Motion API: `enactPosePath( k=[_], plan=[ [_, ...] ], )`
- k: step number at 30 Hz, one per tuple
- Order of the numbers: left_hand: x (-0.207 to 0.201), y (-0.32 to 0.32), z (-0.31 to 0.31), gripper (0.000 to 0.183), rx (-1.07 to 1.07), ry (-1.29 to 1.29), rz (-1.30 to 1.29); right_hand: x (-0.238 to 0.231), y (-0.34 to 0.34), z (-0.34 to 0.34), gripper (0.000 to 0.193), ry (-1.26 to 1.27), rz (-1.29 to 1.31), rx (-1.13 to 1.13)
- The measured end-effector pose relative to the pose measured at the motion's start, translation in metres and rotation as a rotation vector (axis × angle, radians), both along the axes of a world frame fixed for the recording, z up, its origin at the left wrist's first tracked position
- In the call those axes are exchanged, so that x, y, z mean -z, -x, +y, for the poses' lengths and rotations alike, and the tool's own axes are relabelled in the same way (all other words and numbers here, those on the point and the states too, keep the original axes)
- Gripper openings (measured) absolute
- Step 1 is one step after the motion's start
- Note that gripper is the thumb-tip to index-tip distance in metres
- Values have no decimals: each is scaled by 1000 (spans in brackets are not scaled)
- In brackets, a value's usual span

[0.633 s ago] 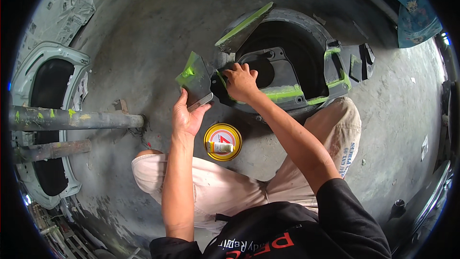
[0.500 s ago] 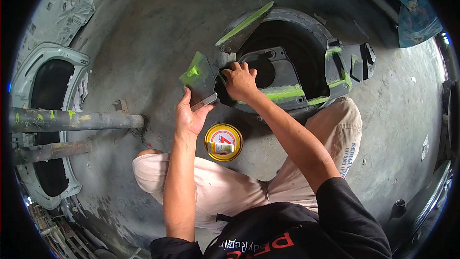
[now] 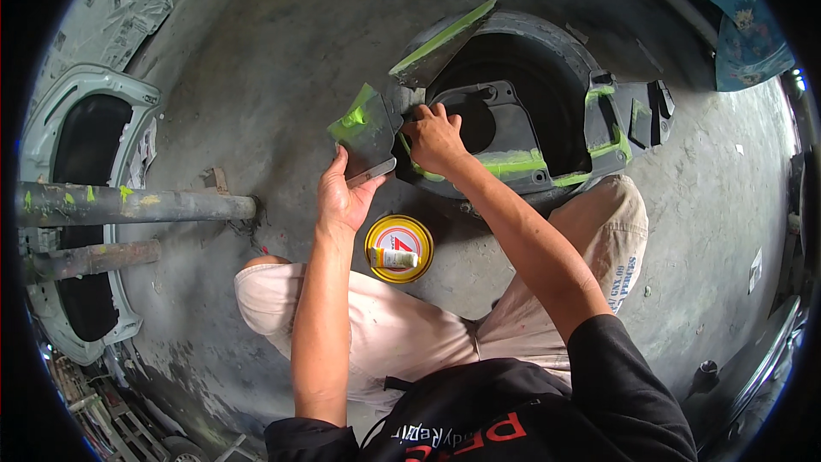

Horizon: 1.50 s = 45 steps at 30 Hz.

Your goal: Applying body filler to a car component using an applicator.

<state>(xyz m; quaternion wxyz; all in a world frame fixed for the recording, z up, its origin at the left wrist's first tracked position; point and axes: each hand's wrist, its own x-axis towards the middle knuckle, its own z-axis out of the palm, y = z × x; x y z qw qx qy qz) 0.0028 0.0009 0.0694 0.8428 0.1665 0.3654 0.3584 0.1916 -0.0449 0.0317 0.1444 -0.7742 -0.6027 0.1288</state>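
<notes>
The person crouches on a concrete floor (image 3: 256,51) over a black plastic wheel-arch liner (image 3: 530,111) that lies just in front of the knees, smeared here and there with bright green filler.

The left hand (image 3: 342,197) holds up a flat mixing board (image 3: 368,133). Its thumb and fingers are closed around the lower edge, and a blob of green filler sits on the upper face. The board looks thin, stiff and light, so a pinch at one edge is enough, as long as it stays level and the paste does not slide.

The right hand (image 3: 436,139) presses on the liner's near rim, fingers curled down onto the plastic. Whether it grips a small spreader under them cannot be told.

The liner is probably light but floppy, a wide moulded shell that would twist if lifted by one corner. It is best taken by the thick rim, away from the wet green patches.

A round yellow tin (image 3: 398,248) with a small tube (image 3: 395,258) lying across its lid rests on the floor between the knees. Two metal pipes (image 3: 128,205) lie to the left.
</notes>
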Motion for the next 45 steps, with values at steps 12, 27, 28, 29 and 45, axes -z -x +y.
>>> enactPosePath(
  k=[12, 27, 28, 29, 45],
  plan=[
    [1, 1, 1, 43, 25, -12, 29, -9, 3, -34, 50, 107, -6, -100],
    [7, 6, 6, 40, 70, 11, 21, -27, -19, -42, 35, 208, 78, -158],
    [5, 6, 4, 40, 64, 0, 36, -24, -22, -43, 35, 206, 75, -158],
    [3, 6, 4, 39, 59, -11, 51, -22, -26, -45, 36, 53, 187, -63],
    [-43, -19, -45, 32, -142, -449, 182, -115, 38, -62, 57, -588, -102, 5]
  ],
)
